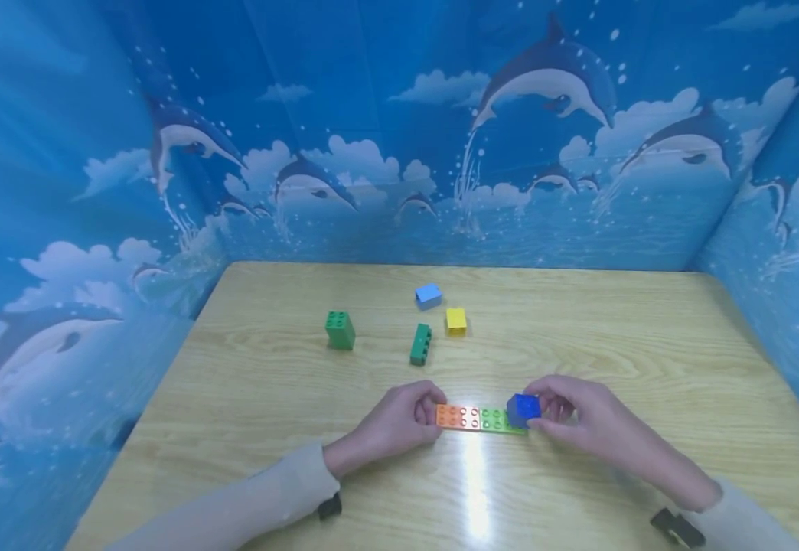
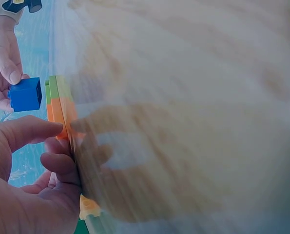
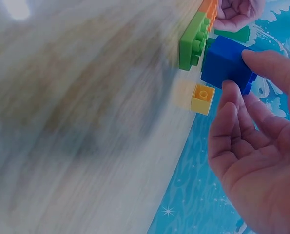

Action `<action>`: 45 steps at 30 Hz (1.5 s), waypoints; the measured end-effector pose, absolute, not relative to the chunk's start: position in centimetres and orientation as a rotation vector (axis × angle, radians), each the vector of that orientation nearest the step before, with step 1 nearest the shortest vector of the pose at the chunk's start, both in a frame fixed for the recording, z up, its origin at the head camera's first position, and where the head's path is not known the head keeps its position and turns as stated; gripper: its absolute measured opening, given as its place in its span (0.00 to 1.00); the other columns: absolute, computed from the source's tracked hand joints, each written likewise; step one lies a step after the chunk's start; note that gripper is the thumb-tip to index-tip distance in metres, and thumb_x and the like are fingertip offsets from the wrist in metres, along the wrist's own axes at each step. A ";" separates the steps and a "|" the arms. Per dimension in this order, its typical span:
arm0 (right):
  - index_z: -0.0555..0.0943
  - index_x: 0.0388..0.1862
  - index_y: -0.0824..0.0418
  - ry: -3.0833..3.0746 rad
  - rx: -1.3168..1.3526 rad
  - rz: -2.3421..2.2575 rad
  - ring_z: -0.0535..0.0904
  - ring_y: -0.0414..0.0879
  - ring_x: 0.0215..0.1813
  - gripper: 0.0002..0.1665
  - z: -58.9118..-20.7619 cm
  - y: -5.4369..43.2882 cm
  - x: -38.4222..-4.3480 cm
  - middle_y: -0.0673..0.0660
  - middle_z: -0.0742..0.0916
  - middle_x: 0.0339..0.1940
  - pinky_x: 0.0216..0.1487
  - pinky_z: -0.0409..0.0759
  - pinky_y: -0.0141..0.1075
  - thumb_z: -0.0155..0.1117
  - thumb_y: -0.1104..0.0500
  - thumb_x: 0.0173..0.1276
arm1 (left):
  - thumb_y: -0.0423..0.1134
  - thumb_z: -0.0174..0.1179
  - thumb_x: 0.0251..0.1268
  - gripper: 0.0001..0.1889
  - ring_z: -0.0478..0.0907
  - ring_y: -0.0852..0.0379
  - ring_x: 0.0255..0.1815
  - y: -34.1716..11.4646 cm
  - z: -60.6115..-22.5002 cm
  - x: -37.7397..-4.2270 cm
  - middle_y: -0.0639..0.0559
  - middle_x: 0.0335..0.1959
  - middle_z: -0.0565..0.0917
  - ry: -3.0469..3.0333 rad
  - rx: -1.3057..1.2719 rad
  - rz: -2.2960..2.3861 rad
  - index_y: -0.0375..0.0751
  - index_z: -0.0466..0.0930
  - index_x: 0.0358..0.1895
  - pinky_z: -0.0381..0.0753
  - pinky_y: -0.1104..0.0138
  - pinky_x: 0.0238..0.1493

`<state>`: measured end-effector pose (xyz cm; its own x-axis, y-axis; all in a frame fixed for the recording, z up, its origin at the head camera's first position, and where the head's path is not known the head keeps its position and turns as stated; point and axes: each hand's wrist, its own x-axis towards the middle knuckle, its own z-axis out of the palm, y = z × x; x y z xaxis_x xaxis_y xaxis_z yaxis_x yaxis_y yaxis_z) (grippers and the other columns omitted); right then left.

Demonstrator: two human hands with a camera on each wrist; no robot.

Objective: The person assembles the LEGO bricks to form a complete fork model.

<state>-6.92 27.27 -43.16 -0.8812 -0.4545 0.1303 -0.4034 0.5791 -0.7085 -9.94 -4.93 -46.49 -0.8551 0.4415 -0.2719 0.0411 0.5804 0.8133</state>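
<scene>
A flat orange brick (image 1: 449, 415) and a light green brick (image 1: 493, 419) lie end to end in a row on the table, studs up. My left hand (image 1: 406, 413) pinches the orange brick at its outer left end, between thumb and fingers, as the left wrist view shows. Between thumb and fingertips, my right hand (image 1: 582, 413) holds a blue brick (image 3: 226, 63) with its studs up. The blue brick is just above the green brick's right end, with a small gap seen in the left wrist view (image 2: 25, 95).
Farther back on the wooden table (image 1: 269, 383) stand a tall green brick (image 1: 340, 330), a dark green brick (image 1: 421, 344) on its side, a yellow brick (image 1: 456, 321) and a light blue brick (image 1: 428, 296). A dolphin-print curtain (image 1: 372, 176) borders the table.
</scene>
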 end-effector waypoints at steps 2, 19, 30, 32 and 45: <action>0.88 0.56 0.61 2.729 -0.759 -1.209 0.82 0.35 0.39 0.22 -43.3 27.3 -6.8 0.38 0.86 0.38 0.39 0.87 0.34 0.83 0.61 0.65 | 0.26 0.76 0.58 0.23 0.81 0.57 0.32 -4.9 -46.5 -10.0 0.57 0.34 0.83 2.362 0.382 1.198 0.43 0.85 0.58 0.83 0.67 0.34; 0.87 0.54 0.59 2.750 -0.736 -1.158 0.83 0.34 0.39 0.18 -44.0 27.0 -6.1 0.38 0.86 0.38 0.40 0.87 0.33 0.82 0.63 0.67 | 0.25 0.75 0.58 0.22 0.82 0.57 0.34 -5.0 -46.3 -9.8 0.56 0.35 0.83 2.344 0.379 1.219 0.41 0.85 0.56 0.85 0.67 0.36; 0.89 0.52 0.62 2.711 -0.693 -1.127 0.83 0.34 0.38 0.19 -43.3 26.7 -6.6 0.40 0.88 0.38 0.39 0.87 0.32 0.84 0.65 0.63 | 0.25 0.76 0.59 0.21 0.82 0.57 0.34 -4.9 -46.3 -10.0 0.57 0.35 0.84 2.341 0.380 1.225 0.42 0.85 0.55 0.85 0.66 0.36; 0.89 0.52 0.62 2.689 -0.677 -1.133 0.82 0.35 0.38 0.19 -43.2 26.6 -6.7 0.41 0.88 0.38 0.39 0.87 0.32 0.84 0.65 0.62 | 0.25 0.76 0.59 0.20 0.82 0.56 0.34 -4.9 -46.4 -10.0 0.56 0.35 0.84 2.333 0.378 1.234 0.41 0.85 0.54 0.85 0.66 0.37; 0.89 0.53 0.62 2.455 -0.399 -1.326 0.83 0.46 0.40 0.21 -44.0 26.6 -7.6 0.51 0.87 0.37 0.42 0.87 0.34 0.85 0.61 0.62 | 0.25 0.76 0.58 0.20 0.83 0.57 0.35 -5.1 -46.3 -9.9 0.56 0.35 0.84 2.338 0.371 1.250 0.42 0.86 0.53 0.86 0.66 0.38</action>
<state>-7.56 26.61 -44.02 -0.9092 -0.3897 -0.1467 -0.0909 0.5294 -0.8435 -9.91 -5.10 -46.30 -0.8575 0.4386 -0.2687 0.0200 0.5505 0.8346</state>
